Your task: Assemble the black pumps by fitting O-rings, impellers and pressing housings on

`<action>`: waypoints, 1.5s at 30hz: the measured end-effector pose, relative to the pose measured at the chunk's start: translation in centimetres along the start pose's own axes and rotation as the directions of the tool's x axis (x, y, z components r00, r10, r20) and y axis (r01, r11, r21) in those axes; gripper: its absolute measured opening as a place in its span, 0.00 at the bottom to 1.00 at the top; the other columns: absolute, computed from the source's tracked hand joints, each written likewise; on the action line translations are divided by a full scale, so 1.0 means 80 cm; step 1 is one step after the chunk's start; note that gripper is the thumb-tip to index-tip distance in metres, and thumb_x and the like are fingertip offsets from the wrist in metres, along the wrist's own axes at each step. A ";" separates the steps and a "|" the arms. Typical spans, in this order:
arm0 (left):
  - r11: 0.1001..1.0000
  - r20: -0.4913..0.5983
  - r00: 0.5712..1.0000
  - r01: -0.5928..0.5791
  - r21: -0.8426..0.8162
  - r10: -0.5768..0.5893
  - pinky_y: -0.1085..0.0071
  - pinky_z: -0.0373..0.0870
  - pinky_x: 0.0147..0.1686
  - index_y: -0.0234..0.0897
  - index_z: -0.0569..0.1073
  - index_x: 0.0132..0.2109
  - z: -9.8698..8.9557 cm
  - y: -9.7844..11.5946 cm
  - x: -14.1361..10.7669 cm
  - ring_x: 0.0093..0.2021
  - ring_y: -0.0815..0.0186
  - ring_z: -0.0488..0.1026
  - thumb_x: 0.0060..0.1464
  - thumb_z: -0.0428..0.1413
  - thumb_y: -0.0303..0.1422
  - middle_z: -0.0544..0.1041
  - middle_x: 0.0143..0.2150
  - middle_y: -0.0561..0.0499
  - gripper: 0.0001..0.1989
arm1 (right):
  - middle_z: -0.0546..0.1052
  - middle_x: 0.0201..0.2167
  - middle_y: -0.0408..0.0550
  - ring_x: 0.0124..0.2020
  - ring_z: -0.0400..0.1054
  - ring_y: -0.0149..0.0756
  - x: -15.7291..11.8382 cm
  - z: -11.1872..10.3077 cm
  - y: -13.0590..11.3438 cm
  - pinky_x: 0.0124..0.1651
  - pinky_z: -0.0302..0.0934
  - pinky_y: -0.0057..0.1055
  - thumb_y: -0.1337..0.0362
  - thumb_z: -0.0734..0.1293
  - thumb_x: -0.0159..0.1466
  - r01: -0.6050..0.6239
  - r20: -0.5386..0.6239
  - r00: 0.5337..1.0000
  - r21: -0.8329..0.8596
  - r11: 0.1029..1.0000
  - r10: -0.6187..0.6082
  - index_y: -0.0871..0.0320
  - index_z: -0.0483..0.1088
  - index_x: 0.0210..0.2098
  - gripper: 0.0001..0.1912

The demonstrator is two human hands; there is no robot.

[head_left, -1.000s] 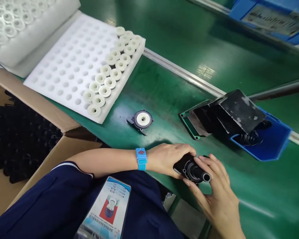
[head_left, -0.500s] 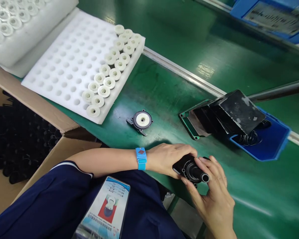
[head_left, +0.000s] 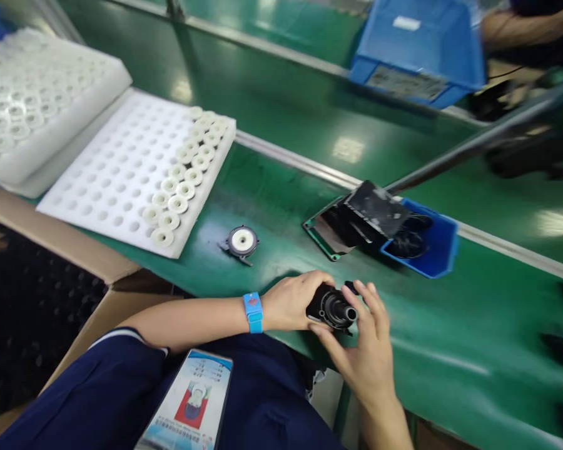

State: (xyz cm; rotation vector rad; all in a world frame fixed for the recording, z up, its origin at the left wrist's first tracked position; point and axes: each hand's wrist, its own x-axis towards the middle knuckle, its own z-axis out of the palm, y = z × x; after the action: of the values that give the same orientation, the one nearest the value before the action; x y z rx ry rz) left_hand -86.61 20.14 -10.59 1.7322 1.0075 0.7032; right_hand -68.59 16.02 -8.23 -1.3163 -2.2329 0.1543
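Between both hands, over the bench's near edge, is a black plastic housing [head_left: 328, 307] with a round body and a short pipe pointing toward the lower right. My left hand [head_left: 291, 301], with a blue band on its wrist, grips the housing from the left. My right hand [head_left: 363, 340] is closed around its other side, thumb below and fingers above. A second black round part with a white disc [head_left: 243, 241] in its centre lies on the green bench [head_left: 272, 206], to the left of and beyond my hands.
A white foam tray [head_left: 117, 169] holds several white flanged pieces; another filled tray [head_left: 42, 106] is beside it. Cardboard box [head_left: 122, 281] with black parts stands at left. A black block [head_left: 378, 209] and blue bin [head_left: 438, 256] are ahead. Another person's arm [head_left: 525, 28] shows far right.
The camera view has swung rightward and the scene sits further left, bringing the far blue bin and another person's arm into sight. Both hands keep hold of the black housing.
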 end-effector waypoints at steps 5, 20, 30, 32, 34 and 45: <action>1.000 0.009 1.000 -0.001 -0.008 0.001 0.53 0.73 0.55 0.38 0.61 0.58 0.030 0.015 0.002 0.55 0.52 0.76 0.46 0.67 0.35 0.74 0.55 0.41 0.34 | 0.68 0.57 0.56 0.63 0.61 0.44 -0.020 0.006 -0.026 0.62 0.64 0.45 0.55 0.70 0.65 -0.188 -0.271 0.949 -0.069 0.980 0.163 0.55 0.60 0.63 0.31; 0.936 0.087 0.991 -0.123 0.331 0.100 0.51 0.70 0.63 0.47 0.53 0.70 0.048 -0.004 -0.008 0.66 0.51 0.69 0.55 0.60 0.35 0.66 0.68 0.44 0.39 | 0.70 0.58 0.59 0.62 0.64 0.46 -0.180 -0.150 0.182 0.66 0.55 0.53 0.48 0.56 0.70 -0.751 -0.532 0.634 -0.247 0.613 0.561 0.59 0.58 0.67 0.31; 0.903 0.148 0.981 -0.174 0.394 0.124 0.54 0.75 0.59 0.46 0.55 0.70 0.043 -0.029 -0.001 0.65 0.50 0.69 0.55 0.60 0.38 0.67 0.68 0.42 0.38 | 0.67 0.61 0.58 0.66 0.59 0.48 -0.218 -0.185 0.229 0.66 0.50 0.57 0.49 0.52 0.70 -0.877 -0.565 0.478 -0.272 0.396 0.672 0.55 0.56 0.69 0.32; 0.901 0.163 0.979 -0.180 0.396 0.123 0.55 0.77 0.57 0.46 0.58 0.69 0.043 -0.029 -0.001 0.65 0.50 0.70 0.54 0.60 0.38 0.68 0.67 0.42 0.37 | 0.67 0.62 0.58 0.65 0.59 0.47 -0.213 -0.187 0.241 0.67 0.50 0.55 0.50 0.52 0.70 -0.884 -0.565 0.467 -0.277 0.377 0.680 0.56 0.55 0.70 0.32; 0.904 0.134 0.983 -0.167 0.394 0.124 0.54 0.76 0.58 0.46 0.59 0.68 0.046 -0.027 -0.002 0.65 0.50 0.70 0.54 0.60 0.37 0.68 0.67 0.43 0.36 | 0.67 0.61 0.59 0.64 0.60 0.46 -0.207 -0.187 0.252 0.67 0.50 0.53 0.51 0.52 0.70 -0.893 -0.572 0.451 -0.278 0.355 0.685 0.57 0.54 0.70 0.33; 0.880 0.145 0.982 -0.171 0.444 0.118 0.59 0.79 0.53 0.47 0.71 0.62 0.040 -0.033 0.004 0.61 0.50 0.74 0.51 0.62 0.35 0.73 0.64 0.46 0.30 | 0.70 0.57 0.62 0.58 0.63 0.48 -0.199 -0.221 0.314 0.65 0.48 0.55 0.53 0.52 0.69 -0.946 -0.610 0.323 -0.215 0.241 0.724 0.61 0.53 0.71 0.34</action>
State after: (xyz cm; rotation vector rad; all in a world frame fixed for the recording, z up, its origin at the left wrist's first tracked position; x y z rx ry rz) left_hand -84.66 19.42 -14.20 2.2494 1.0256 0.4737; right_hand -34.14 12.64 -8.41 -2.5530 -0.9156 -0.3891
